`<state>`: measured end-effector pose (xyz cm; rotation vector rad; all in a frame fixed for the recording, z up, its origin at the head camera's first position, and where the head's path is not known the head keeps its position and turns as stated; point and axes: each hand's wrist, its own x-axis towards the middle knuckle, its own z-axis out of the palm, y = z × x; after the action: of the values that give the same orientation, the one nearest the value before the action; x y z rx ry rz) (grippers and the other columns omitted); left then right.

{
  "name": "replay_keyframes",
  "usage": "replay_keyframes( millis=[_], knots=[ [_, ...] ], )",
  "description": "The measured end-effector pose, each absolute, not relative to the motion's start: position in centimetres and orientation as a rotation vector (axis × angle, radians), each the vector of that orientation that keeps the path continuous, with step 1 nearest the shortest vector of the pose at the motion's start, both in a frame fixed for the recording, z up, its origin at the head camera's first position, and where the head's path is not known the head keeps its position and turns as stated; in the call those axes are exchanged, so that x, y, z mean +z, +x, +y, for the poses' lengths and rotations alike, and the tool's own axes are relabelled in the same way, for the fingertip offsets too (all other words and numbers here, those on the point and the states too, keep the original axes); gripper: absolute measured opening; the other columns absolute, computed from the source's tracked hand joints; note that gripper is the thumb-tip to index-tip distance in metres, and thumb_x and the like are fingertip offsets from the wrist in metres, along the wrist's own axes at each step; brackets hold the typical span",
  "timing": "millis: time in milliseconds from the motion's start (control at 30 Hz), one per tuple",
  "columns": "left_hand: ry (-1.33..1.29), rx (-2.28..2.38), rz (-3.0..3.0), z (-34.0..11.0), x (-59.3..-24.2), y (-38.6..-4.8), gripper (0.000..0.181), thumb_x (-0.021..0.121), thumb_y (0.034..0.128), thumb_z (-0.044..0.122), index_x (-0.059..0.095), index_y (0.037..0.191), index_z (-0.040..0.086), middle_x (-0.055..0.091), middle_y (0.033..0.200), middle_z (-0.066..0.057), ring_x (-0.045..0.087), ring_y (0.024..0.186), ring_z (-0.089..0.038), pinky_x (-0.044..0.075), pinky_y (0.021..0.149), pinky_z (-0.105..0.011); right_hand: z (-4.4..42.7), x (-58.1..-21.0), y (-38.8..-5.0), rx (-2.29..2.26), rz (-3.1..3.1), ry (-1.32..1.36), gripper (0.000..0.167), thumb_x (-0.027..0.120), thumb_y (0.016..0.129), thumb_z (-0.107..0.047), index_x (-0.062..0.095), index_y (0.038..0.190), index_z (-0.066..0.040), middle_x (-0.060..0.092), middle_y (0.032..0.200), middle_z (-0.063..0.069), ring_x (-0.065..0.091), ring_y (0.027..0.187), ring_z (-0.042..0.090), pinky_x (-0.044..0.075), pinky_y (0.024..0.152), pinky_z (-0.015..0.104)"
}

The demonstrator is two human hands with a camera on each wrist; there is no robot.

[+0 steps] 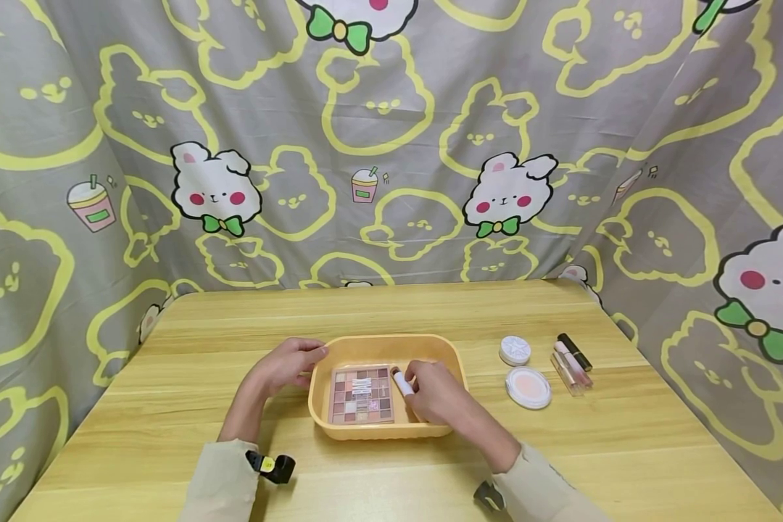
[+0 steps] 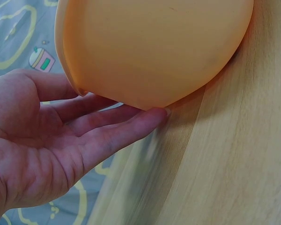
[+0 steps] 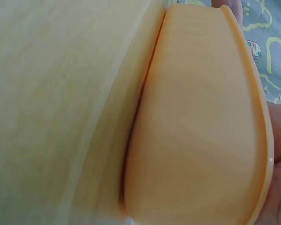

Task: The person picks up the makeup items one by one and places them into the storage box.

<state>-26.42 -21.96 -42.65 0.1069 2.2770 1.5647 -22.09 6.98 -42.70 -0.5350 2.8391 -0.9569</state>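
Observation:
An orange-yellow basket (image 1: pixel 386 432) stands on the table with an eyeshadow palette (image 1: pixel 362 395) flat in its left part. My right hand (image 1: pixel 436 395) reaches inside over the right part and pinches a white tube with a brown end (image 1: pixel 401 380). At the basket's left end my left hand (image 1: pixel 290 365) holds the rim, thumb on top. In the left wrist view the fingers of my left hand (image 2: pixel 61 126) lie along the basket's outer wall (image 2: pixel 150 56). The right wrist view shows the outer wall (image 3: pixel 196 117) with part of my right hand (image 3: pixel 278 164) beyond the rim.
On the table (image 1: pixel 626 449) right of the basket lie a round white case (image 1: pixel 515 350), a round compact with a pinkish centre (image 1: pixel 528 387), a black tube (image 1: pixel 574 351) and several slim pink or clear tubes (image 1: pixel 570 365). A patterned curtain (image 1: pixel 391 145) surrounds the table's back and sides.

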Motion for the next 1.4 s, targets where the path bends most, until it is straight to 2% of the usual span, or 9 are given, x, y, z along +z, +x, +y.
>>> replay_keyframes(
  millis=[333,667,1400],
  knots=[
    [0.111,1.560,2.286,-21.95,-42.64,-26.29,0.043,0.050,0.1070,0.026,0.058,0.135,-0.006,0.066,0.128,-0.022,0.064,0.121,-0.034,0.061,0.088,-0.043,6.86,-42.85,-22.02,-0.925,2.867,-0.579,0.017,0.072,0.082,0.000,0.066,0.098,0.000,0.061,0.077,-0.001,0.056,0.066,0.011,0.048,0.059,0.024],
    [0.121,1.559,2.282,-21.94,-42.62,-26.23,0.044,0.050,0.1072,0.026,0.056,0.136,-0.006,0.064,0.131,-0.023,0.062,0.124,-0.036,0.061,0.088,-0.044,6.96,-42.50,-21.76,-0.980,2.803,-0.658,0.023,0.067,0.074,0.006,0.067,0.096,0.000,0.069,0.083,0.004,0.061,0.075,0.014,0.052,0.067,0.028],
    [0.090,1.542,2.302,-21.87,-42.57,-26.28,0.046,0.051,0.1068,0.027,0.055,0.138,-0.006,0.064,0.133,-0.023,0.062,0.124,-0.036,0.060,0.089,-0.044,7.01,-42.06,-21.77,-0.955,2.765,-0.590,0.028,0.072,0.076,0.000,0.066,0.103,0.001,0.070,0.088,0.006,0.063,0.078,0.016,0.054,0.069,0.030]
  ],
)
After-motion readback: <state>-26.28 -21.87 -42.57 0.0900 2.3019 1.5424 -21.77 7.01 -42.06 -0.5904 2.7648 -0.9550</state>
